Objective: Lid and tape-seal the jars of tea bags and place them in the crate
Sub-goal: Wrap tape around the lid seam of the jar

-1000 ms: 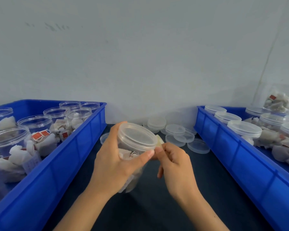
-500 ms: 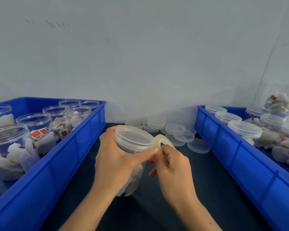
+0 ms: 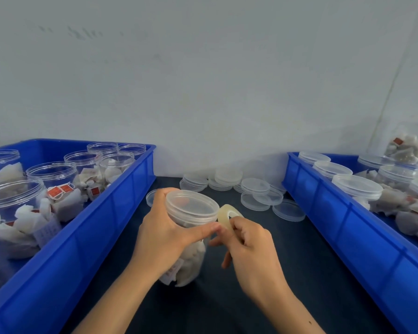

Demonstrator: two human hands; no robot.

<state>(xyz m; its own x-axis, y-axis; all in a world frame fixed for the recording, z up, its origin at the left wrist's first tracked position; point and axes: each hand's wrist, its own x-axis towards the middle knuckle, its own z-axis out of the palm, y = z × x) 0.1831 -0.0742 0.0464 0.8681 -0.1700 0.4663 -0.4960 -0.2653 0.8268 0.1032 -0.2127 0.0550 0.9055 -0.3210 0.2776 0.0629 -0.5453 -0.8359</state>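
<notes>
— Hands first, nearest us: the left hand (image 3: 164, 235) is wrapped round a clear plastic jar (image 3: 188, 239) standing on the dark tabletop (image 3: 299, 273), thumb pressed along the rim just under the lid (image 3: 191, 205). The right hand (image 3: 249, 247) pinches a roll of tape (image 3: 228, 216) between thumb and fingers (image 3: 237, 229), its edge touching the jar's neck.

— So the lid is on?

— Yes, a translucent, shallow disc, seated flat. I'd judge the sealing has only begun; I cannot see any tape run round the seam yet.

— What are the things made of?

— The jar is thin, glossy, see-through plastic, cylindrical, packed with soft white tea bags with red tags. The tape roll is a narrow, yellowish, semi-clear ring. The tabletop looks matte and dark.

— And the rest of the job?

— Plenty. On the left, a rigid blue crate (image 3: 121, 196) holds open jars (image 3: 51, 174) of tea bags, none lidded. On the right, another blue crate (image 3: 323, 203) holds finished jars (image 3: 357, 189) with lids on; whether they are taped is too small to tell. Farther back, between the crates, loose spare lids (image 3: 256, 189) lie in small stacks near the pale wall (image 3: 203, 80).

— So this jar goes right afterwards?

— Likely, once taped.
</notes>
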